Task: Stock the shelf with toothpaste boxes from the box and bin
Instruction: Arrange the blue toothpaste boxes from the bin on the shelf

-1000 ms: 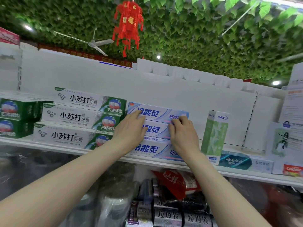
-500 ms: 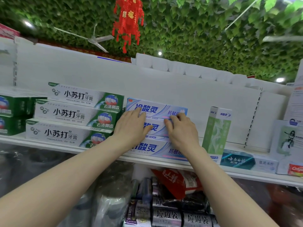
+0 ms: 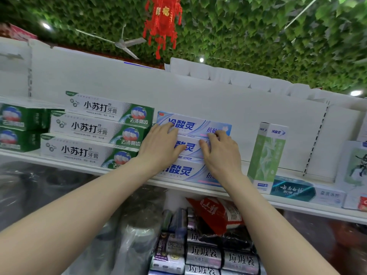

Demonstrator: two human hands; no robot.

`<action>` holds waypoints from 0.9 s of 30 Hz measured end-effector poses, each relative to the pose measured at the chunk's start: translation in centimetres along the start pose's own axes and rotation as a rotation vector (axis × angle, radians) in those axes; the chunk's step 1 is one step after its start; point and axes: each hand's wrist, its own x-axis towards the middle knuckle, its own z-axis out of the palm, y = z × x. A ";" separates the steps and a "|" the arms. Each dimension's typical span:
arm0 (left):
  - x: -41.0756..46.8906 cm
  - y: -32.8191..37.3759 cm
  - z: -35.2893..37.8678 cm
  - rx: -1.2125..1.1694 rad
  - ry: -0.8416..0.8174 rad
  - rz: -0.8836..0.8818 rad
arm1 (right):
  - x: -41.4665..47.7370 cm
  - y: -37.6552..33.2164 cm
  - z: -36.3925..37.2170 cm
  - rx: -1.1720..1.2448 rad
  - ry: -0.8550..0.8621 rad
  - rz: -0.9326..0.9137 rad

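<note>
On the shelf (image 3: 288,207), between a green-and-white stack (image 3: 89,133) on the left and an upright green box (image 3: 266,155) on the right: three blue-and-white toothpaste boxes piled flat, top box (image 3: 195,126), middle box (image 3: 188,147), bottom box (image 3: 178,171), printed fronts outward. Left hand (image 3: 158,149) laid against the left part of the pile, fingers nearly straight, tips on the top box, palm over the middle one; nothing gripped. Right hand (image 3: 220,155) just beside it, fingers bent at the knuckles, tips pressed where top and middle box meet; no wrap round either box seen, so judged a push, not a hold. Step in hand, by judgement: squaring up a pile already on the shelf, not fetching. Whether the fronts sit flush: cannot tell under the hands. Next move likely to call for light, even pressure from both hands to bring the three fronts into line, care not to knock the upright green box near the pile's right end, then release and a reach for more stock. Source box and bin not in view. Flat teal box (image 3: 292,189) lying further right, apart from the pile.
</note>
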 end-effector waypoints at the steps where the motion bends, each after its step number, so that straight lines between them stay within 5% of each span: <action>1: -0.5 -0.2 -0.3 -0.024 0.022 -0.006 | -0.3 -0.5 0.0 0.035 0.019 -0.003; 18: -12.5 -9.0 -4.3 -0.319 0.193 0.116 | -10.4 -13.7 1.2 0.119 0.252 -0.049; 27: -24.2 -16.2 -1.3 -0.398 0.048 0.142 | -21.6 -21.8 5.4 0.084 0.126 -0.031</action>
